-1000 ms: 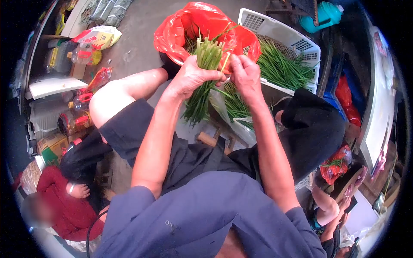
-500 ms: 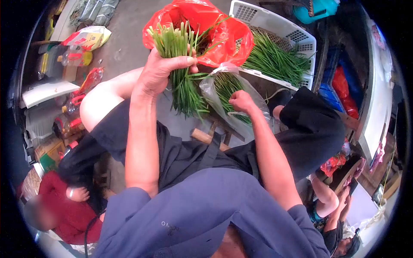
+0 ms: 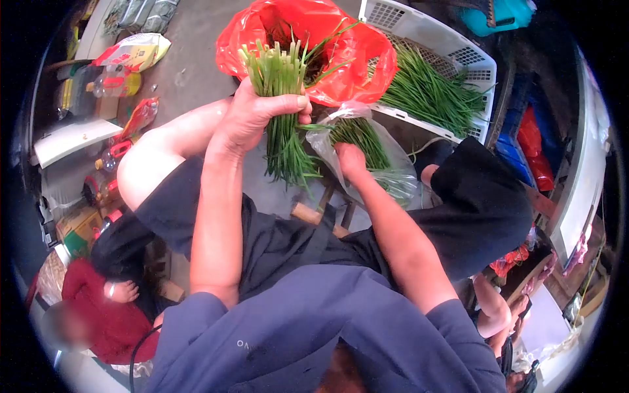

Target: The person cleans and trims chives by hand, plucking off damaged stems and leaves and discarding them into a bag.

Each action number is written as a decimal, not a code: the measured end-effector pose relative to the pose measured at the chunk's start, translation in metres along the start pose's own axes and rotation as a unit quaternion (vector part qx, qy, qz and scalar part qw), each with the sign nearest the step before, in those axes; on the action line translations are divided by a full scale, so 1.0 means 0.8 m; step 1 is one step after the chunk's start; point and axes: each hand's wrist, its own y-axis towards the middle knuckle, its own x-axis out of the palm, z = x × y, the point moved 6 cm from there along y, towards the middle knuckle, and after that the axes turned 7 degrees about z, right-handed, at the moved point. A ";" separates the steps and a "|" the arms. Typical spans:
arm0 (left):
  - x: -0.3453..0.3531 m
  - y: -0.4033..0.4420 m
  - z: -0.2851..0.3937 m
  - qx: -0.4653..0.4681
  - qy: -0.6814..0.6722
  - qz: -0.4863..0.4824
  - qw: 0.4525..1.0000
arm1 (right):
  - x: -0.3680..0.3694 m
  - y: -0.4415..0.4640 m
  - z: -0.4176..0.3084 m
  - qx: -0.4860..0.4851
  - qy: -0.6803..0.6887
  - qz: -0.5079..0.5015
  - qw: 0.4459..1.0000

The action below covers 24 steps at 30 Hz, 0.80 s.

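Note:
My left hand (image 3: 252,121) is wrapped round a thick bunch of garlic chives (image 3: 283,141), pale cut ends up and green leaves hanging down. Just right of it, my right hand (image 3: 352,160) is closed over the mouth of a clear plastic bag (image 3: 396,170), against the chives (image 3: 367,141) lying in it. Whatever its fingers pinch is hidden beneath the hand. Beyond my left hand stands an open red plastic bag (image 3: 239,39) with plant stems inside. A white plastic crate (image 3: 386,16) at the back right holds more long green chives (image 3: 432,92).
A wooden stool piece (image 3: 306,213) shows between my knees. Oil bottles (image 3: 118,82) and packets line the left side. A blue crate (image 3: 514,147) with a red bag stands at right. One person in a red sleeve (image 3: 118,327) sits lower left; another is lower right.
My right hand has moved left and slightly down, across the clear bag toward the hanging leaves. My left hand, still gripping the bunch, has shifted slightly right and down in view.

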 end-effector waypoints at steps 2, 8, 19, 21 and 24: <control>0.003 -0.001 -0.003 -0.007 -0.004 0.003 1.000 | -0.011 0.000 -0.001 0.014 0.018 -0.013 1.000; 0.010 -0.004 0.006 -0.006 -0.004 0.021 1.000 | -0.057 0.012 0.026 0.087 0.117 -0.037 0.989; 0.018 -0.004 -0.016 -0.024 -0.011 -0.031 0.999 | -0.190 -0.020 -0.035 0.032 0.258 0.010 0.966; 0.021 -0.004 -0.020 -0.027 -0.004 -0.042 0.999 | -0.210 -0.035 -0.056 0.046 0.294 -0.003 0.955; 0.030 -0.006 -0.022 -0.008 0.043 -0.066 0.997 | -0.225 -0.043 -0.072 0.019 0.344 0.019 0.938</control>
